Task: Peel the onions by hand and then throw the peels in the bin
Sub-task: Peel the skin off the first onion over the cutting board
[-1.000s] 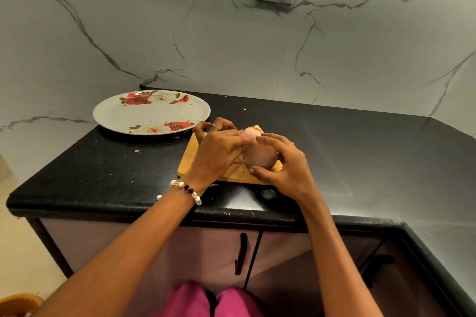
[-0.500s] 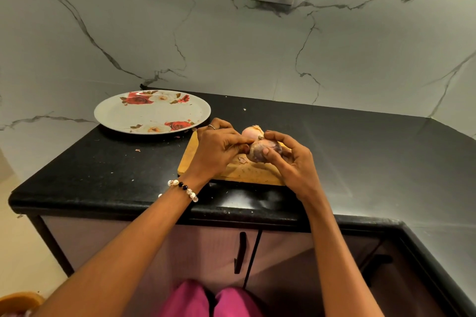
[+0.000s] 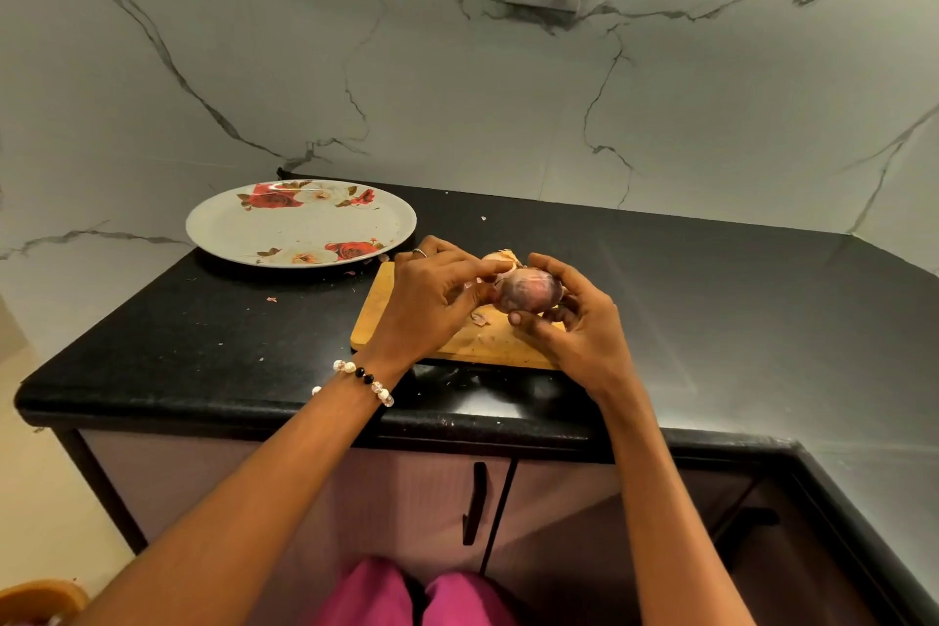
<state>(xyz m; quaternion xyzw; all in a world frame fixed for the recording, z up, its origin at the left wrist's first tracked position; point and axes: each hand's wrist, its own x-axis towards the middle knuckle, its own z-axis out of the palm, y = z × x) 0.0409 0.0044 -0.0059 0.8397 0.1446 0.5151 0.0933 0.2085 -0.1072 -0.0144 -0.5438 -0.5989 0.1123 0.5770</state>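
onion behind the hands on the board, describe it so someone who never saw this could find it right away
On the black countertop a wooden cutting board lies right of the floral plate. At the board's far edge, a pale onion peeks out behind both hands. Unlike the darker purplish onion being held, it is lighter, peach-toned and untouched.

Far side of onion (image 3: pixel 526 290) behind curled fingers; orange container (image 3: pixel 43 600) cropped at bottom-left corner.
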